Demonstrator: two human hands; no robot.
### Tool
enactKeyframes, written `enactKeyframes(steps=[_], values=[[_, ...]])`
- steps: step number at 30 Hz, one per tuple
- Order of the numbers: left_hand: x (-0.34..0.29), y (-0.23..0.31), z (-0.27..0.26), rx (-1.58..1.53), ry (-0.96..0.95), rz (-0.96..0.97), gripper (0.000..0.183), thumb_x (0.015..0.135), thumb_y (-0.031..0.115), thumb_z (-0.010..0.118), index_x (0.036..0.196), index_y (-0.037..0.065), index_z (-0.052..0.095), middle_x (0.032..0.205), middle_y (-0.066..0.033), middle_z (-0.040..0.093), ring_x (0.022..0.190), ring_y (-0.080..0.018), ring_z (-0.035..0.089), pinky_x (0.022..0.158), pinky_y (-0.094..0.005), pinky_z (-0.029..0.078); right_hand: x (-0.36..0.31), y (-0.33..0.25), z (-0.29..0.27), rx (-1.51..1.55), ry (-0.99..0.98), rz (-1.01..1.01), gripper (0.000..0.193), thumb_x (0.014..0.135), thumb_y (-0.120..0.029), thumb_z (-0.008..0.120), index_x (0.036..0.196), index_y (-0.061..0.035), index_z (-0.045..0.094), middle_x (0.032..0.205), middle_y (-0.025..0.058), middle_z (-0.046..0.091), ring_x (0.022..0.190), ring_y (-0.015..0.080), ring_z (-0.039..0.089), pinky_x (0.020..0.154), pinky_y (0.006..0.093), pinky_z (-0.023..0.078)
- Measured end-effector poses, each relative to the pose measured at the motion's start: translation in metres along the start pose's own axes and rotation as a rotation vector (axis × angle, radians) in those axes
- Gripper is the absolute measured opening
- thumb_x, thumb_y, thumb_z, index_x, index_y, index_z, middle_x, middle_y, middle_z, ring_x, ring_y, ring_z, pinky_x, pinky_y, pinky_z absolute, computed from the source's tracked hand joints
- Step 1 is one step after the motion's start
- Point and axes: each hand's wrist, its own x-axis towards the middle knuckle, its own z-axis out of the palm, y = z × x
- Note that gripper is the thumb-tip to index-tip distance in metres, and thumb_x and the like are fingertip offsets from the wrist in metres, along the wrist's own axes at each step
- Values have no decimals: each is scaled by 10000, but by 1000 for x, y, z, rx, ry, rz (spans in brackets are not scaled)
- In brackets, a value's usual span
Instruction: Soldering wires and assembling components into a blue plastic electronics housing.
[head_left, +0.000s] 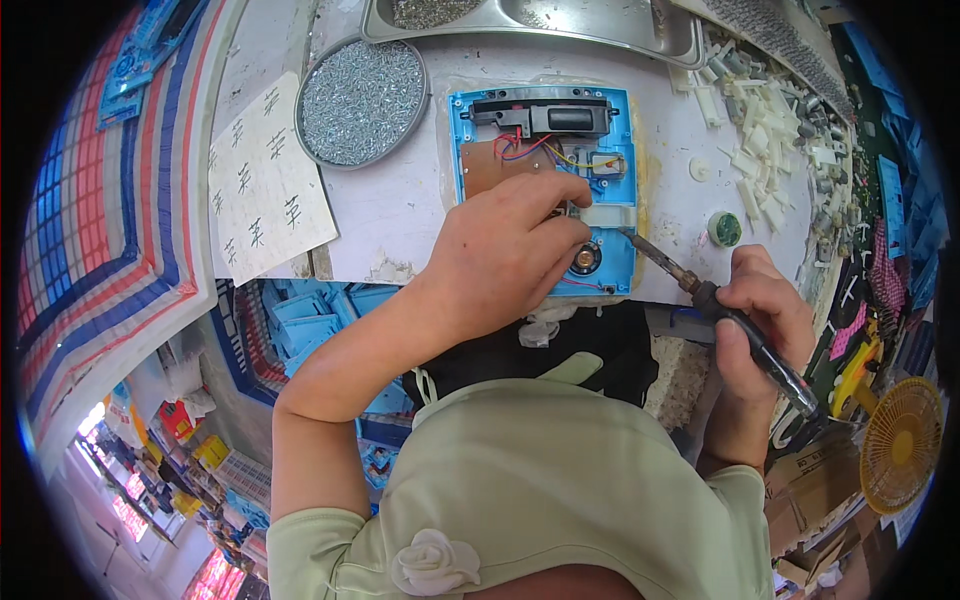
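Over blue casing (622,125), left hand (510,245); right hand (765,320) holds soldering iron (712,300).

One head-worn fisheye view looks steeply down from close above the desk (385,215), the left hand (512,245) near mid-frame, straight edges bending toward the rim.

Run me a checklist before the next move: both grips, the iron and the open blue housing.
1. Right grip around the soldering iron's handle: ok.
2. Iron tip at the blue housing's right side: ok.
3. Tip touching the white piece: cannot tell.
4. Left grip apart from the tip: ok, a gap shows.
5. Left thumb secure: cannot tell, hidden.
6. Yellow wire away from the tip: ok.
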Motion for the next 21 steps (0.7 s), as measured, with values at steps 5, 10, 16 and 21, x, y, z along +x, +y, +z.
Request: enactKeyframes(steps=[5,10,16,21], values=[[0,4,5,67,-27,10,248,711,-21,765,938,45,690,1053,-106,632,889,-282,659,724,-379,552,1,1,-1,-8,-25,-15,236,753,-98,711,951,14,644,631,25,474,547,178,400,603,344,342],[2,7,3,110,-61,33,288,664,-15,762,938,34,688,1046,-101,624,891,-285,647,724,-383,547,1,1,-3,-2,-68,-15,235,741,-93,720,944,5,652,648,39,521,543,201,403,587,340,341],[7,11,-1,165,-134,53,247,685,16,727,930,24,695,1054,-96,622,895,-282,644,727,-378,546,4,0,4,-47,-165,-22,215,770,-119,694,921,19,626,648,49,484,568,201,403,630,370,342],[10,14,-3,212,-193,44,210,708,52,710,915,16,697,1057,-94,624,894,-279,642,723,-377,547,9,-1,5,-55,-179,-35,222,703,-69,709,910,-11,655,676,61,566,541,231,436,586,361,369]])
